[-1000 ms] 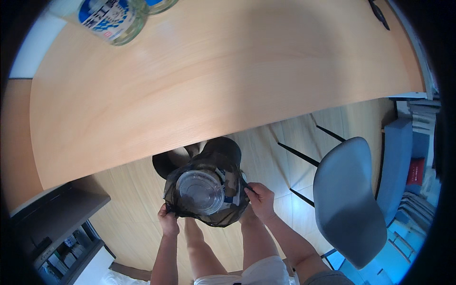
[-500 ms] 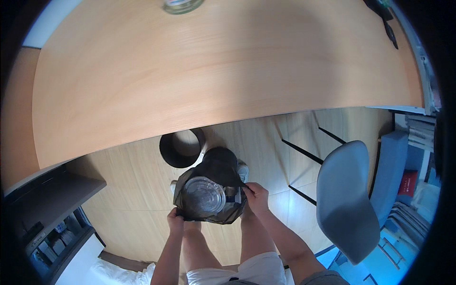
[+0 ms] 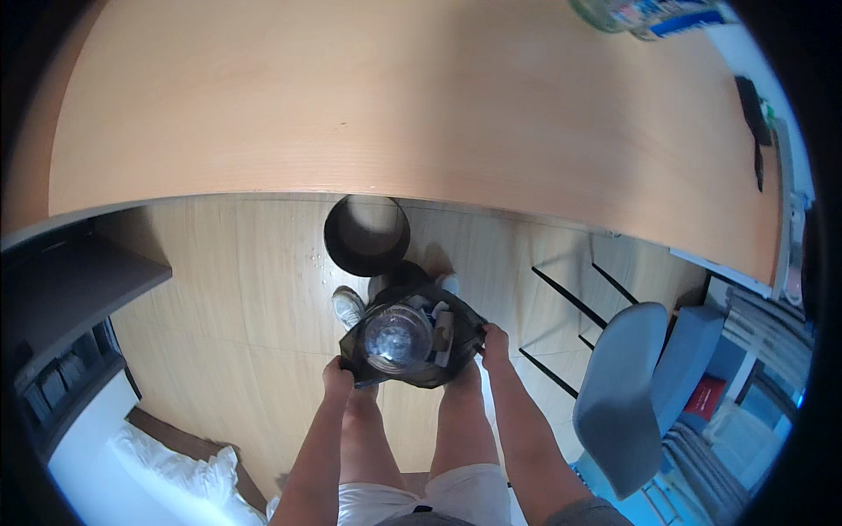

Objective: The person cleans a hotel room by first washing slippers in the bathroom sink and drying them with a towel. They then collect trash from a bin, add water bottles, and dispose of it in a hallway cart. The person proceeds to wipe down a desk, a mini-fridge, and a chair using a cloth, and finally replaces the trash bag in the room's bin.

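A black plastic bag [image 3: 427, 377] hangs in front of my legs with its mouth spread wide. My left hand [image 3: 338, 379] is closed on the left side of its rim. On the right side, the fingers of my right hand [image 3: 495, 342] grip the rim too. Inside the bag lies a round clear plastic container [image 3: 396, 339], beside light-coloured scraps that I cannot make out. Just beyond the bag, a round black bin [image 3: 367, 235] stands on the floor, close to my shoes [image 3: 348, 307].
A wooden desk [image 3: 333, 114] spans the far side, with a glass jar [image 3: 605, 13] near its back. To the right stands a grey chair [image 3: 623, 394] with thin black legs. A dark shelf [image 3: 96, 272] juts out at the left, above white bedding [image 3: 175, 465].
My hands have drawn the bag's mouth wider and moved slightly right in the picture. The view has shifted, so the bin and more of the bag's contents show.
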Demonstrator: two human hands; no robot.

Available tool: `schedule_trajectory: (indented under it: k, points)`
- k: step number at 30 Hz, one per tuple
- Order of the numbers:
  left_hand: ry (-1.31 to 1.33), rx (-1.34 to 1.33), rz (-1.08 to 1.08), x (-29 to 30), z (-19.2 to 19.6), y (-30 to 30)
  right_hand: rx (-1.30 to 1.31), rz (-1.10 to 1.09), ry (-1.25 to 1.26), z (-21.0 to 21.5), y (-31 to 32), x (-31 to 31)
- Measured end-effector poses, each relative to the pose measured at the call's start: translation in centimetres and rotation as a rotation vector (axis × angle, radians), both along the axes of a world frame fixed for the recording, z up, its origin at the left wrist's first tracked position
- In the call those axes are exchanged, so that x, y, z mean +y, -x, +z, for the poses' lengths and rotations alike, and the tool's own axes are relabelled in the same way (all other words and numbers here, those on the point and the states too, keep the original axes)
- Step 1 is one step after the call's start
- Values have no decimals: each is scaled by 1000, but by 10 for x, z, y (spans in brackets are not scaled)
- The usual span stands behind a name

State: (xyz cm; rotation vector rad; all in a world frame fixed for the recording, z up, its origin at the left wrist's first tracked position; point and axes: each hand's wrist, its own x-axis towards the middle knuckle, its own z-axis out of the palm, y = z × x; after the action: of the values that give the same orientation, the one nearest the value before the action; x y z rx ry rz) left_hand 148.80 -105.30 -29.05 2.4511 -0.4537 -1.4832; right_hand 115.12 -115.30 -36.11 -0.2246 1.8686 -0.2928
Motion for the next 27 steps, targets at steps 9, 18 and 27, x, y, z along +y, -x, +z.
schedule_trajectory:
  k: [9, 18, 27]
  points:
    - [-392, 127, 206, -9, -26, -11, 204, 918, -240, -21, -56, -57]
    - [-386, 354, -296, 6, -7, -2, -191, 1911, -278, 14, -79, -72]
    - [-314, 555, -88, 21, 50, -23, -259, 1674, -208, 95, -68, -62]
